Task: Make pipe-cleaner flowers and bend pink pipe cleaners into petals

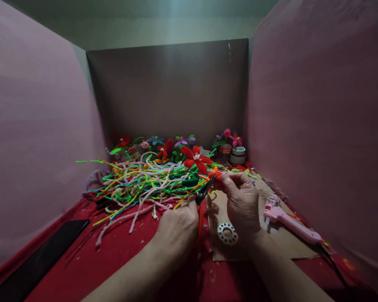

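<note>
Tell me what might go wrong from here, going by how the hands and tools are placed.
The scissors in the left hand point at the red fuzzy piece held in the right hand, so a slip could nick those fingertips.

The glue gun lies with its nozzle toward the right wrist; if it is hot, a sideways move might burn the skin.

The loose fuzzy stems lie close to the scissors, so one could get snagged.

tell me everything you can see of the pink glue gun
The pink glue gun lies on its side, mostly on the brown board, to the right of the right hand, untouched. Its body looks plastic, with dark mottling at the head, a pale nozzle and a black cord leaving the handle.
</note>
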{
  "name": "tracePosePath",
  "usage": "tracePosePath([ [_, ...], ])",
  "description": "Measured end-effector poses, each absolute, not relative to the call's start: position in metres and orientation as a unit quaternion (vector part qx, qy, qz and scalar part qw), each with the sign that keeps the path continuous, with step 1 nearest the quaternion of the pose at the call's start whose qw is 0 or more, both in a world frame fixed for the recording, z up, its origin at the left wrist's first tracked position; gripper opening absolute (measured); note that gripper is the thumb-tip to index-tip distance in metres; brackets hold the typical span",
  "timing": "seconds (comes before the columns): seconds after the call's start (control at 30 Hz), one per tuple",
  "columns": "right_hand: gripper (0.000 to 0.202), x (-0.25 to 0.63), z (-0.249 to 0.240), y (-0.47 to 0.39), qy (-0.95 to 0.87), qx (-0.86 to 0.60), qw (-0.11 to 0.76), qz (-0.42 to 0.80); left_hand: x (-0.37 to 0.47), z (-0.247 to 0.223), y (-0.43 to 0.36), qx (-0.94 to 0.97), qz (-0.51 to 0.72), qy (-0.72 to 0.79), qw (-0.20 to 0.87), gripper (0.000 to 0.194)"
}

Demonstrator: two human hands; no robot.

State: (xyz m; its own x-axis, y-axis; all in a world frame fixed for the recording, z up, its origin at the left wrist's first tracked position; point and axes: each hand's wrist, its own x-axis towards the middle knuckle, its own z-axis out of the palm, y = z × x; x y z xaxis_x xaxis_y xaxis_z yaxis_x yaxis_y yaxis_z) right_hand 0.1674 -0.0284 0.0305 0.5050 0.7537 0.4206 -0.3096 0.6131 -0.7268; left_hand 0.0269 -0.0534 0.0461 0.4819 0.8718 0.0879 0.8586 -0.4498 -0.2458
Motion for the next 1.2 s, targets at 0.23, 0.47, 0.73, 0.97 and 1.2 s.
tracePosePath([
  [0.23, 0.017, 0.169, 0.031, -0.029, -0.382, -0.301, 0.812, 0.323, 0.025, 0.055, -0.058, -0.847, 0.041, -0.518, 0.107, 0.036],
  [0.47, 0.017, 0.167, 0.030, -0.030, -0.388, -0.303, 0.814, 0.307, 0.022, 0.046, -0.059, -0.855, 0.029, -0.505, 0.111, 0.038],
  [0.73, 0.018, 0.165, 0.032, -0.031, -0.379, -0.300, 0.817, 0.316, 0.021, 0.043, -0.063, -0.843, 0.016, -0.530, 0.095, 0.033],
  [0.97, 0.017, 0.164, 0.032, -0.032, -0.383, -0.303, 0.815, 0.311, 0.023, 0.043, -0.065, -0.845, -0.004, -0.531, 0.057, 0.027],
  [1.2, 0.018, 0.164, 0.032, -0.033, -0.383, -0.301, 0.814, 0.316, 0.022, 0.041, -0.064, -0.849, 0.004, -0.526, 0.042, 0.024],
])
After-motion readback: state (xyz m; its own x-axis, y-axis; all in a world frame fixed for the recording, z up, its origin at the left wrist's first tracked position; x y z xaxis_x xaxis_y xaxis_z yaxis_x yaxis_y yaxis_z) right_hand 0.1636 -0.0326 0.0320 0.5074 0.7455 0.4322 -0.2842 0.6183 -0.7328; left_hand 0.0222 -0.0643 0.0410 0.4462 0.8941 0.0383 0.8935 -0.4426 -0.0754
